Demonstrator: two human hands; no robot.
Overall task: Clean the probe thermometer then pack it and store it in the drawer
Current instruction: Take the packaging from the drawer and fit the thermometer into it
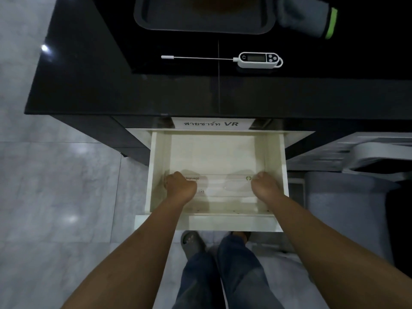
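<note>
A white probe thermometer [256, 60] lies on the black counter, its thin probe pointing left with a white tip cap. Below the counter a cream drawer [275, 157] stands pulled out. Inside it, a clear plastic case [220, 184] with printed text lies across the drawer floor. My left hand [180, 186] grips the case's left end and my right hand [265, 186] grips its right end, both with fingers curled down. Whether the case touches the drawer floor I cannot tell.
A dark tray [200, 25] sits at the counter's back, with a grey glove with a green cuff [307, 18] to its right. A white label [211, 123] with text is above the drawer. A grey and white bin [356, 175] stands at right. My feet are under the drawer front.
</note>
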